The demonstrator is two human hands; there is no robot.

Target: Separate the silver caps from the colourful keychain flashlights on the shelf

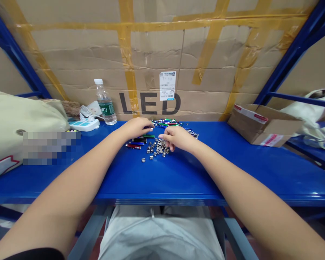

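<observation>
On the blue shelf [178, 173] lies a heap of small silver metal caps [155, 148]. Beside it lie several short coloured tubes [137, 143], red, blue, green and black. A further bunch of coloured tubes with cords [166, 123] lies behind, against the cardboard. My left hand [137, 127] rests over the tubes, fingers curled, its fingertips on something I cannot make out. My right hand [176, 138] hovers over the silver heap with fingers bent down in a pinch among the caps.
A clear water bottle [105, 103] and a white power strip [83, 124] stand at the back left. A beige bag [18, 126] fills the left side. An open cardboard box [262, 124] sits at the right, with a white bag [311, 115] behind it. A taped cardboard wall [162, 54] closes the back.
</observation>
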